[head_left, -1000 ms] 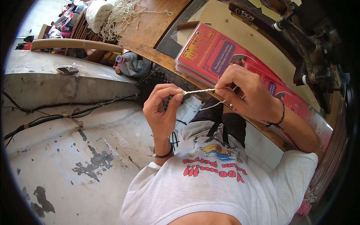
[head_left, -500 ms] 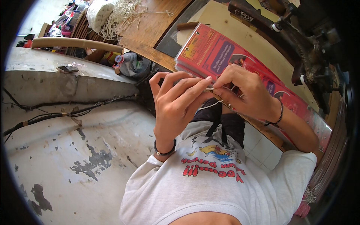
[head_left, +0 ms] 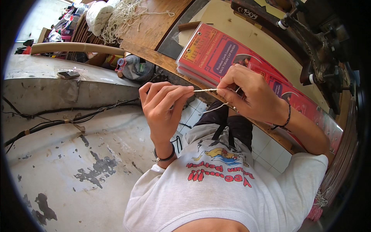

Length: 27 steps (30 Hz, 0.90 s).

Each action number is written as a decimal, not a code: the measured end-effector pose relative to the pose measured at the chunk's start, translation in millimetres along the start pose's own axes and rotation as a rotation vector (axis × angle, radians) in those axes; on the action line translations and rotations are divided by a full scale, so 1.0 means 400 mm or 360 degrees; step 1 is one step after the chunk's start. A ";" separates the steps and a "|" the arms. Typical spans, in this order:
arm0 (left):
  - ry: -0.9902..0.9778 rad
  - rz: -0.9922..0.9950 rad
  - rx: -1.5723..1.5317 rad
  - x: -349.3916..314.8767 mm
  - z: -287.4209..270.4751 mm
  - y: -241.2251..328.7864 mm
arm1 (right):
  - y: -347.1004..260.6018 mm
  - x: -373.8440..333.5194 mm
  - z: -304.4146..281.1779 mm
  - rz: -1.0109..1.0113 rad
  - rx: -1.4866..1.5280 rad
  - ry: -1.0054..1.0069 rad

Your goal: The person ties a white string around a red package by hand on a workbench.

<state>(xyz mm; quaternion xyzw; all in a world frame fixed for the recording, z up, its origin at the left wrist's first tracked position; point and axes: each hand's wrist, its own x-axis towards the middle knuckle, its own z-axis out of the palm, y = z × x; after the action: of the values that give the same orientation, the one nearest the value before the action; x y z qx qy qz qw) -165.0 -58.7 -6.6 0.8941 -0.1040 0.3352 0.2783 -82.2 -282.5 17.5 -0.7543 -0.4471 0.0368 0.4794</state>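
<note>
A thin cream string (head_left: pixel 205 90) runs taut between my two hands and looks twisted or knotted along that stretch. My left hand (head_left: pixel 162 101) pinches one end between thumb and forefinger, its other fingers curled loosely. The string's other side is pinched by my right hand (head_left: pixel 249 91), and a loose tail of it hangs below toward my lap. Just beyond the right hand lies a stack of red printed plastic sheets (head_left: pixel 205 50) with metal eyelets at the corner. Whether the string passes through an eyelet cannot be made out.
The stack rests on a wooden table (head_left: pixel 150 27), beside a dark metal machine (head_left: pixel 317 50) at right. A heap of cream string (head_left: pixel 123 19) lies at the far left. On the worn pale ledge sit a phone (head_left: pixel 68 74) and, below, black cables (head_left: pixel 69 120). A plastic bottle (head_left: pixel 133 63) is near the table leg.
My left hand has moved left, away from the right hand, drawing the string out straight. Its fingers have curled in more. The right hand has barely moved.
</note>
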 end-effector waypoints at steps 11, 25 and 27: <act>0.0131 -0.0002 -0.0054 -0.015 -0.013 -0.010 | 0.003 0.002 0.000 -0.0065 -0.0122 -0.0009; -0.0775 -0.0365 -0.0300 -0.100 -0.012 -0.059 | 0.009 -0.002 0.003 -0.0132 -0.0122 0.0047; -0.1196 -0.0434 -0.0778 -0.114 0.004 -0.026 | 0.007 0.000 -0.002 -0.0112 -0.0094 0.0010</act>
<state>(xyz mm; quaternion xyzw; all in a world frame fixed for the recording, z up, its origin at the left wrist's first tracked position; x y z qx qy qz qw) -194.7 -50.9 -42.2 0.8672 -0.1552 -0.0858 0.4652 -80.0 -283.2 15.9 -0.7519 -0.4727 0.0043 0.4594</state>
